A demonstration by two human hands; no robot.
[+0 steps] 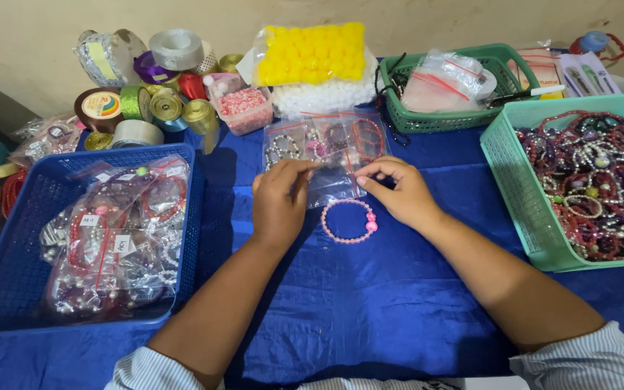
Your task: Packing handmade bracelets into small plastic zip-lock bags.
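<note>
Both hands, left hand [277, 206] and right hand [397, 189], pinched a small clear bag [326, 177]. Pink bracelet [349, 221] lay unbagged on desk [370, 303]; blue basket [9, 289] held packed ones.

baskets [81, 303]: 3 | loose pink bracelet [349, 221]: 1 | yellow pom-pom bag [312, 52]: 1 | hands [279, 202]: 2

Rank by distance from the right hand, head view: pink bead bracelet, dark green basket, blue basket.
From the right hand:
1. Pink bead bracelet, on the blue cloth just beside it.
2. Dark green plastic basket, behind it, toward the wall.
3. Blue plastic basket, far left.
</note>
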